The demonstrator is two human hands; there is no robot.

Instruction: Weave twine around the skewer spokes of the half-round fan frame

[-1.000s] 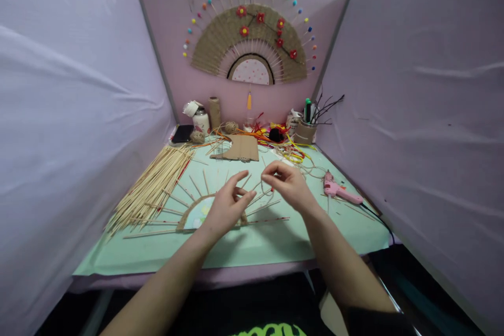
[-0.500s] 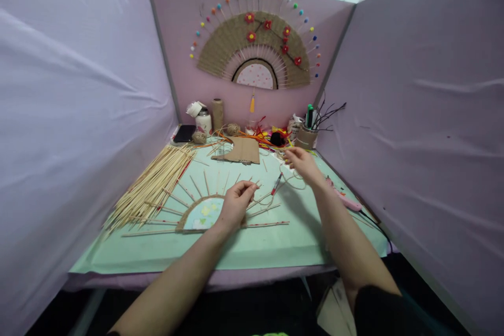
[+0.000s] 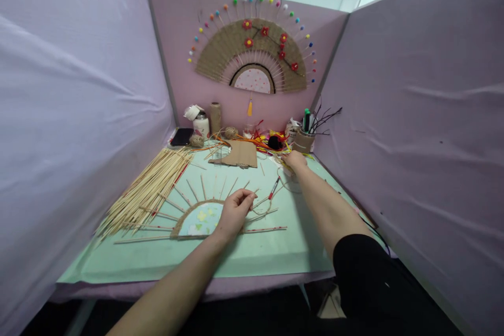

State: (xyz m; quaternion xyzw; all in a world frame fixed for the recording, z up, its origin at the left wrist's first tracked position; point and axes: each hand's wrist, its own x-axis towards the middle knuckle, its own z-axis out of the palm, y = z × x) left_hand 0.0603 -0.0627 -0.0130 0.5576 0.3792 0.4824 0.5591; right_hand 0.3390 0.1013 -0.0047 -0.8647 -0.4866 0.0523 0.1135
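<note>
A half-round fan base point(image 3: 200, 217), pale blue with yellow flowers and a brown rope-like rim, lies on the table with thin sticks point(image 3: 202, 187) fanning out from it. Over its right side, my left hand point(image 3: 235, 213) pinches a length of twine point(image 3: 260, 213). The twine loops off to the right, past a red-and-grey pen point(image 3: 274, 188). My right hand point(image 3: 295, 161) reaches to the back right, low among scraps and strings near a brown pen holder point(image 3: 303, 142). Its fingers point away and down, largely hidden, so what they touch does not show.
A heap of bamboo sticks point(image 3: 147, 189) covers the left. Cut cardboard point(image 3: 242, 154), twine balls point(image 3: 230, 133), a white jar point(image 3: 201, 126) and a dark phone point(image 3: 182, 137) sit at the back. A decorated fan point(image 3: 220, 52) hangs on the rear panel. Fabric walls point(image 3: 413, 115) enclose both sides.
My right hand has moved forward and down into the scraps at the back right. My left hand keeps its pinch, nearly in place. The view has shifted slightly.
</note>
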